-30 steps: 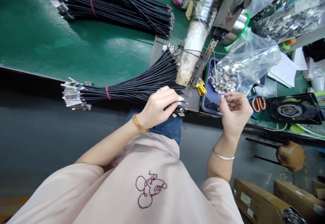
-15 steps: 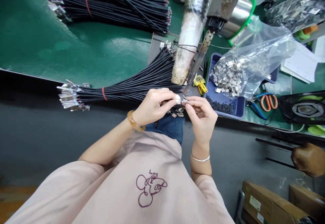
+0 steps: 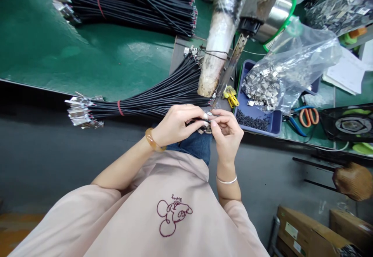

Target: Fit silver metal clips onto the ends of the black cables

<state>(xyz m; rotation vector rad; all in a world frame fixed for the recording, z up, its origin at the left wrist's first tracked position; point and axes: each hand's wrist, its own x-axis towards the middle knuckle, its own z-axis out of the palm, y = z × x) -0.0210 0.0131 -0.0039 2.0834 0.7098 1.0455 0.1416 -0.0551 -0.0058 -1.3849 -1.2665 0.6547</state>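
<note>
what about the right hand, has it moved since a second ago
Yes: the right hand has moved left, from over the blue tray to beside the left hand.

Pinching fingers of the bare left hand (image 3: 182, 123) and bare right hand (image 3: 227, 130) partly hide a small silvery metal piece (image 3: 210, 113), its details too tiny to read. The right edge crops the square black fan (image 3: 346, 124).

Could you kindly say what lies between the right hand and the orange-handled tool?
The head view shows a blue tray, holding small black pieces, between the right hand and the orange-handled tool.
</note>
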